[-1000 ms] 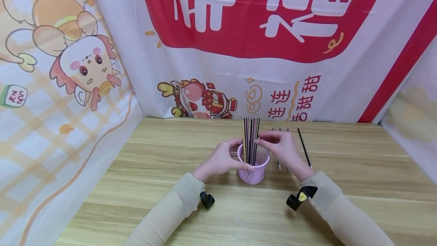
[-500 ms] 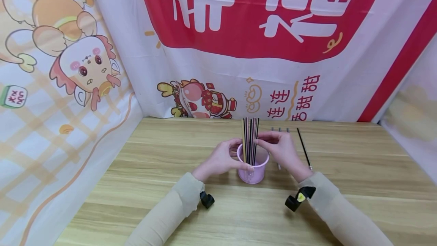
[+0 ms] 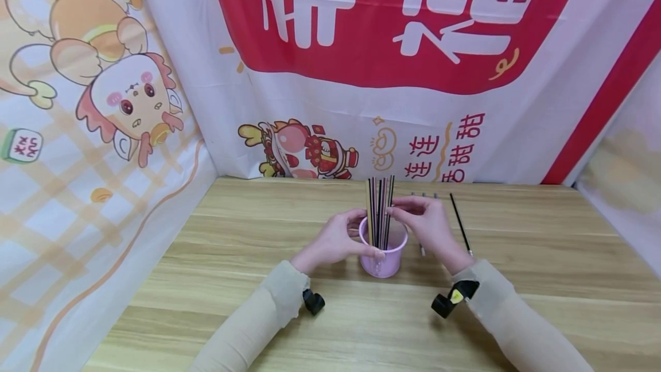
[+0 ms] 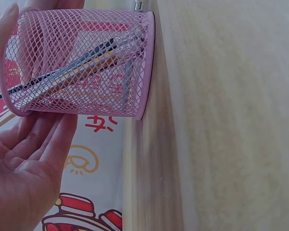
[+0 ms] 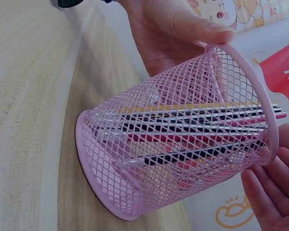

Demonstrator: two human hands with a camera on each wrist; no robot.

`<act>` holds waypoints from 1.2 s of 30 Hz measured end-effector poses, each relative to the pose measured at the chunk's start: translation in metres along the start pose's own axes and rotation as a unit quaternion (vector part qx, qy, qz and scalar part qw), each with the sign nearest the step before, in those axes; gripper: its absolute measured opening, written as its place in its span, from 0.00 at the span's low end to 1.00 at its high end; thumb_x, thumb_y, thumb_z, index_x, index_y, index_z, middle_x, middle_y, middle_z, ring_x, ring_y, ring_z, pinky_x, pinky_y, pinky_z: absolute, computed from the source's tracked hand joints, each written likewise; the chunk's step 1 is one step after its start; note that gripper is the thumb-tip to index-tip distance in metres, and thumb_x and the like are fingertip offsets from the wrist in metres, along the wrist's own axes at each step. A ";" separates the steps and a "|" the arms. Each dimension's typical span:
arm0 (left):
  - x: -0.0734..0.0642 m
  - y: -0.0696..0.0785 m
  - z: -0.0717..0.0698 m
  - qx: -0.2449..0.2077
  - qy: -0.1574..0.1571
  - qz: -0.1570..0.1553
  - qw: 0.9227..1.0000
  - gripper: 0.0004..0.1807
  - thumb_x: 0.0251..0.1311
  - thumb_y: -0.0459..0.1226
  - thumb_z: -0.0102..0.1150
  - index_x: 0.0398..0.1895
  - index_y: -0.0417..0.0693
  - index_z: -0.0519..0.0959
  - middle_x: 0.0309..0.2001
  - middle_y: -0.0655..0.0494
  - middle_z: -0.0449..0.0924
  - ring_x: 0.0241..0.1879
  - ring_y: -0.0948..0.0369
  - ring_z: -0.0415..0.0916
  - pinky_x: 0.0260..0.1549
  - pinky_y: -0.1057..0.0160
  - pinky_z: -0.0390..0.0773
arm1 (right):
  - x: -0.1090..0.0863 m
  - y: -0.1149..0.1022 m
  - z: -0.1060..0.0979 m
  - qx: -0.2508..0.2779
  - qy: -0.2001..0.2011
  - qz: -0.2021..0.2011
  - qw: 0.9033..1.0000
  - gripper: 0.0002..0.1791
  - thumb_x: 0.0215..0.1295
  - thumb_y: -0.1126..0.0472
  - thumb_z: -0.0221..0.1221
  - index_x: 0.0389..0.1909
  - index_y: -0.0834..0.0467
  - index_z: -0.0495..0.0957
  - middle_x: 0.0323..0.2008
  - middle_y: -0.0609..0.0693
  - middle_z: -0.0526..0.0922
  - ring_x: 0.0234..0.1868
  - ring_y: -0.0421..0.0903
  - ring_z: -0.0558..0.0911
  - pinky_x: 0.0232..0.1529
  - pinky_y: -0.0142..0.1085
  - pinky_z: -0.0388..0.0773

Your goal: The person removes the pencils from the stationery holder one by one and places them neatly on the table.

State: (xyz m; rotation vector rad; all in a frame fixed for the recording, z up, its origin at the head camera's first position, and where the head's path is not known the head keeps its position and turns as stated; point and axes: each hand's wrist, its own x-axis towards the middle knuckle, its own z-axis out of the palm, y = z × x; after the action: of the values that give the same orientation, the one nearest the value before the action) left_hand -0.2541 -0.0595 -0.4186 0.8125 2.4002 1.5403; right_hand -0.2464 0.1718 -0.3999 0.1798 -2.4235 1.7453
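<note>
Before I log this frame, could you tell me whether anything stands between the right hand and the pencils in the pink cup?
Nothing visible does: the right hand already pinches the pencils above the pink mesh cup, which the left hand steadies.

Pale wood-grain tabletop (image 3: 258, 314), planks running l-r. Thin black pencil (image 3: 460, 224) lying loose on it, right side, angled toward back wall. Behind it a few short grey stick ends (image 3: 424, 195), too small to ID. Backdrop: white cloth banner w/ big red panel & white characters (image 3: 392, 22); cartoon winged figure w/ pink-cheeked face on left cloth wall (image 3: 111, 68); small red-gold cartoon mascot (image 3: 304, 151) at banner's lower edge.
</note>
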 end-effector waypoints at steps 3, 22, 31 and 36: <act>0.000 0.000 0.000 0.006 0.002 0.000 1.000 0.50 0.40 0.44 0.86 0.69 0.42 0.71 0.55 0.57 0.82 0.51 0.63 0.80 0.54 0.63 0.79 | 0.001 -0.001 -0.001 0.005 0.005 -0.002 1.000 0.22 0.60 0.55 0.74 0.52 0.60 0.84 0.44 0.54 0.88 0.43 0.49 0.85 0.44 0.33 0.85; -0.001 0.001 0.000 -0.001 0.004 -0.010 1.000 0.51 0.40 0.44 0.86 0.70 0.42 0.70 0.55 0.57 0.81 0.52 0.62 0.79 0.58 0.56 0.78 | 0.002 -0.018 -0.018 0.065 0.049 -0.034 0.996 0.22 0.63 0.57 0.72 0.51 0.67 0.83 0.40 0.57 0.88 0.34 0.45 0.88 0.42 0.39 0.86; -0.001 0.001 0.000 0.003 0.004 -0.013 1.000 0.53 0.39 0.43 0.86 0.71 0.40 0.69 0.56 0.55 0.80 0.52 0.62 0.79 0.58 0.57 0.78 | 0.000 -0.031 -0.031 0.108 0.073 -0.070 0.989 0.20 0.63 0.61 0.72 0.51 0.69 0.82 0.38 0.50 0.89 0.34 0.43 0.88 0.42 0.36 0.86; 0.000 0.000 0.001 -0.001 0.004 -0.009 1.000 0.51 0.39 0.42 0.87 0.69 0.40 0.70 0.54 0.57 0.81 0.51 0.63 0.79 0.57 0.56 0.79 | -0.002 -0.039 -0.042 0.135 0.098 -0.074 0.983 0.18 0.62 0.61 0.72 0.50 0.66 0.83 0.38 0.50 0.89 0.33 0.44 0.88 0.43 0.35 0.85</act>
State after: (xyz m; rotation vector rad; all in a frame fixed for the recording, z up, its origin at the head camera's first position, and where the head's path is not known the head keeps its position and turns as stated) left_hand -0.2534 -0.0591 -0.4188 0.7840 2.4033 1.5426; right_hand -0.2352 0.1996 -0.3507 0.2021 -1.9799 1.9166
